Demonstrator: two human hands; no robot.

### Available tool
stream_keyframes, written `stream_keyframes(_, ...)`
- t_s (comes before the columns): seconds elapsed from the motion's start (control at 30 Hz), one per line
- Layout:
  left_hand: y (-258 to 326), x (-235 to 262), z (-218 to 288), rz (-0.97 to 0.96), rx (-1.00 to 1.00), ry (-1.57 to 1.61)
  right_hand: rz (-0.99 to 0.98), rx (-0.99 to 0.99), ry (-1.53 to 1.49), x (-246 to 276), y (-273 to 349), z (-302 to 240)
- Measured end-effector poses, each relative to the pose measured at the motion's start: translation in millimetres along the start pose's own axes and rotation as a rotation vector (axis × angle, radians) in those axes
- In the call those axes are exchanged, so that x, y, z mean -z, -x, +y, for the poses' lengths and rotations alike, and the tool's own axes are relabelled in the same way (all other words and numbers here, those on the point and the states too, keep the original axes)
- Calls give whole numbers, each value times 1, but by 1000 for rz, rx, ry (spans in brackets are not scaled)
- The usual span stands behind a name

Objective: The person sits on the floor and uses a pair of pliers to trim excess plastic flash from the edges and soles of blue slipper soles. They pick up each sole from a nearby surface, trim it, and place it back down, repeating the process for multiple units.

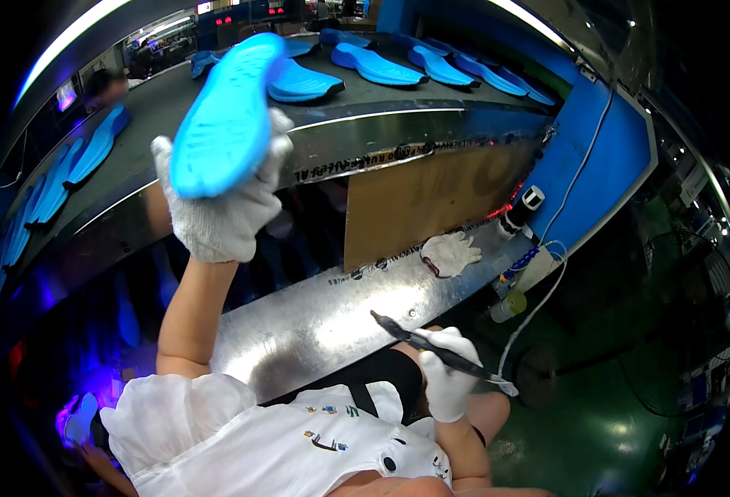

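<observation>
Hand, left (228,219): gripped blue sole (228,116) from behind, held it raised and tilted at near edge of green belt (154,137). Hand, right (450,381): closed around slim black tool (419,341), extended its tip over metal shelf (290,327). White glove (450,253): lay on shelf, beside foot of brown panel (431,199). Other blue soles (377,65): rested along belt, leftward and on far side.

The gloved left hand (226,217) grips, raised on an extended arm (192,323); the gloved right hand (449,379) curls lower.

downward fisheye from the head
</observation>
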State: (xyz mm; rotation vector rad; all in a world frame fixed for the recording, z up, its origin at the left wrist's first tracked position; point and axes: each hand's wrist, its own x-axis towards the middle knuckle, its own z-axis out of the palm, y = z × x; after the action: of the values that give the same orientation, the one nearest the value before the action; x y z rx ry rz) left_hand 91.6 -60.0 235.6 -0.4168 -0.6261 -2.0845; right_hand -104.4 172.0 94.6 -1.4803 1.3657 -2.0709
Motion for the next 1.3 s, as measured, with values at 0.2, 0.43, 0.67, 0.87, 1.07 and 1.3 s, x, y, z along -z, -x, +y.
stream_keyframes(0.2,18,23,-38,238,20,-744,-20,-87,9,-1,8,11)
stream_keyframes(0.43,2,-13,117,75,-742,-2563,113,-238,-12,6,12,13)
stream_keyframes(0.67,60,-5,349,1303,453,-3282,-28,-273,-64,-14,17,33)
stream_keyframes(0.87,73,16,253,396,-683,-2598,63,-302,-127,-13,21,34)
stream_keyframes(1.07,141,37,-10,-162,-927,-2122,341,-450,-111,19,31,55)
stream_keyframes(1.3,184,167,-155,-490,-164,-1824,596,-509,53,55,50,82)
